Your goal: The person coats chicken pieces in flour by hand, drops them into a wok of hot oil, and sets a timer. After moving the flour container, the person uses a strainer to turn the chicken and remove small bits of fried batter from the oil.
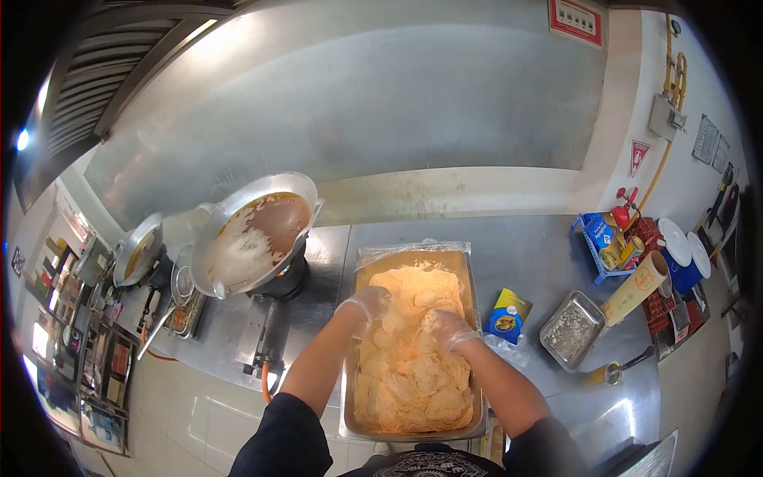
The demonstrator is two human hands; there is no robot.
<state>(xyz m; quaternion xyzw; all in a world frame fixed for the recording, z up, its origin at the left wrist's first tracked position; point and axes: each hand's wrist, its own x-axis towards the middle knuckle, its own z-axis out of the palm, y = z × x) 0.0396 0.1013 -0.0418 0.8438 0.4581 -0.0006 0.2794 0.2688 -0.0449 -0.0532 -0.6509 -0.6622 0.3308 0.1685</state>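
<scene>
A long metal tray on the steel counter holds orange-yellow flour and several coated pieces. Both my hands wear clear plastic gloves. My left hand is at the tray's left side, in the flour, its fingers dusted and partly hidden. Across from it, my right hand is at the right side, fingers curled against a floury clump; what they hold, if anything, is hard to make out.
A large pan of foaming oil sits on a burner at the left, a second pan beyond. To the right are a packet, a small metal tray, a plastic roll and a blue basket.
</scene>
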